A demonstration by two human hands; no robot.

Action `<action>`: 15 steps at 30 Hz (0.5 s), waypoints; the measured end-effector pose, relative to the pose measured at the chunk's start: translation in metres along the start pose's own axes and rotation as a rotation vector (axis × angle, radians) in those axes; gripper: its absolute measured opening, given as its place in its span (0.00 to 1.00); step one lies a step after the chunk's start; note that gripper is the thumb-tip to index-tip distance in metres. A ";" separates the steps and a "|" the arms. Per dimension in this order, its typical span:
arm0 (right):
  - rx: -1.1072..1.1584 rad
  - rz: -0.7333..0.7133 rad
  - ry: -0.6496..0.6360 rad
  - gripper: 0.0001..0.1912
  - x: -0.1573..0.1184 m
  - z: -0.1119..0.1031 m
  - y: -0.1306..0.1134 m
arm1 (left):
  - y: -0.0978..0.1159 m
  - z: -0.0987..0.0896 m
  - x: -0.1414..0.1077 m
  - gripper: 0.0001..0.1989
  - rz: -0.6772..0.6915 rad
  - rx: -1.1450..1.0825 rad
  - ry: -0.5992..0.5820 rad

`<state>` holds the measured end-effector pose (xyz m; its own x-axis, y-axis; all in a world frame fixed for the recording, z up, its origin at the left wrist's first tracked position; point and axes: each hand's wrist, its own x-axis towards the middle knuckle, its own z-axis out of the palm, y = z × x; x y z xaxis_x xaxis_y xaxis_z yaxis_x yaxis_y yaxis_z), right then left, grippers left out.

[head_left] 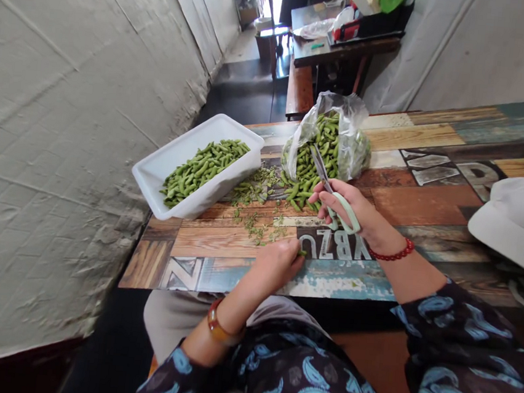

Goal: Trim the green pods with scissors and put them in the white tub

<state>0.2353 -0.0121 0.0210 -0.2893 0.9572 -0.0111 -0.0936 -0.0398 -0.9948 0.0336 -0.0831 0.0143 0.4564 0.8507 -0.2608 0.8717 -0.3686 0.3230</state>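
My right hand [342,207] grips scissors [321,166] with pale green handles, their blades pointing toward the bag. Near the table's front edge, my left hand [279,260] is closed around a green soybean pod [302,253], of which only a bit shows. A clear plastic bag [356,122] lies open with many green pods [327,138] inside, and some spill out in front of it. To the left, a white plastic tub [196,210] holds a heap of pods [204,169]. Snipped pod ends and scraps [255,220] lie scattered between the tub and my hands.
The tabletop [220,242] has a patchwork wood pattern with letters. A white cap [519,215] sits at the right. A pale wall [54,139] runs along the left. Behind stands another table [313,54] with a bench [300,89], bags and boxes.
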 end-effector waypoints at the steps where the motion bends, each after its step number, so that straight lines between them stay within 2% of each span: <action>1: 0.006 0.000 0.014 0.25 0.000 0.000 -0.001 | 0.001 -0.001 0.007 0.06 0.009 -0.008 0.032; 5: 0.050 -0.011 0.058 0.25 0.002 -0.002 -0.002 | -0.011 -0.013 0.041 0.09 0.078 -0.177 0.230; 8: 0.065 -0.027 0.076 0.25 0.002 -0.003 -0.003 | -0.029 -0.027 0.064 0.09 0.054 -0.242 0.374; 11: 0.065 -0.039 0.082 0.25 0.003 -0.004 -0.004 | -0.042 -0.034 0.079 0.09 0.073 -0.188 0.358; 15: 0.042 -0.018 0.070 0.26 0.003 -0.002 -0.006 | -0.046 -0.029 0.085 0.07 0.075 -0.159 0.325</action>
<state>0.2367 -0.0089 0.0268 -0.2200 0.9755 -0.0017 -0.1388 -0.0330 -0.9898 0.0274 0.0171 0.0038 0.4151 0.9076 0.0633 0.7877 -0.3933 0.4741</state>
